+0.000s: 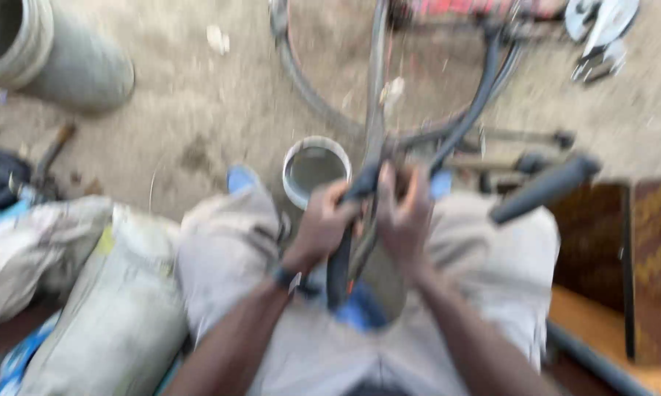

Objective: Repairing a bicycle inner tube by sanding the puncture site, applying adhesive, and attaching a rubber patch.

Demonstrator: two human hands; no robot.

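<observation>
The picture is motion-blurred. I sit with a bicycle wheel standing between my knees; its rim (378, 81) and black tyre (484, 88) rise away from me. My left hand (322, 226) grips the black tyre at the near edge of the wheel. My right hand (404, 216) clasps the rim and tyre right beside it, fingers curled over. Both hands almost touch. A loop of black tube or tyre (301, 81) curves out to the left of the rim.
A small round container of murky water (314, 169) stands on the sandy ground just past my knees. Grey sacks (103, 293) lie at my left, a grey pipe (52, 59) far left. A black handle (547, 187) and wooden box (624, 264) sit right.
</observation>
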